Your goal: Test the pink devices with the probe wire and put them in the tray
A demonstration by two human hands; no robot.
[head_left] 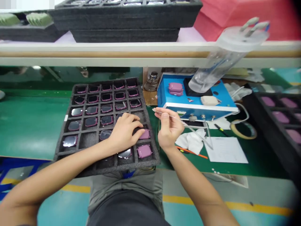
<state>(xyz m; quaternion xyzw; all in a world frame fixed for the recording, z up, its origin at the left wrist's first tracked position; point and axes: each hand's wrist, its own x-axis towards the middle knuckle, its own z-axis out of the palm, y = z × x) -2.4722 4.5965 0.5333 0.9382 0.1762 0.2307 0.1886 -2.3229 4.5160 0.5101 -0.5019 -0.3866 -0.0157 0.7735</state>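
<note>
A black foam tray [88, 141] holds several dark-faced watch cases in its compartments, with purple rims. My left hand [125, 130] reaches over the tray, fingers bent and thumb and forefinger at the upper left edge of a pink watch case [145, 134]. That case sits in a right-hand compartment; whether it is lifted at all I cannot tell. Another pink watch case [144, 151] lies in the compartment just nearer me. Right of the tray, my right hand [170, 125] pinches a thin whitish tube [160, 112], its tip pointing left, its tail trailing right.
A blue box machine [197, 108] with knobs stands behind, bearing stacked pink cases [175, 88] and a clear cylinder [216, 66]. White paper [227, 150], crumpled tissue [191, 140] and a tape roll [243, 130] lie at right. A shelf [117, 50] crosses above.
</note>
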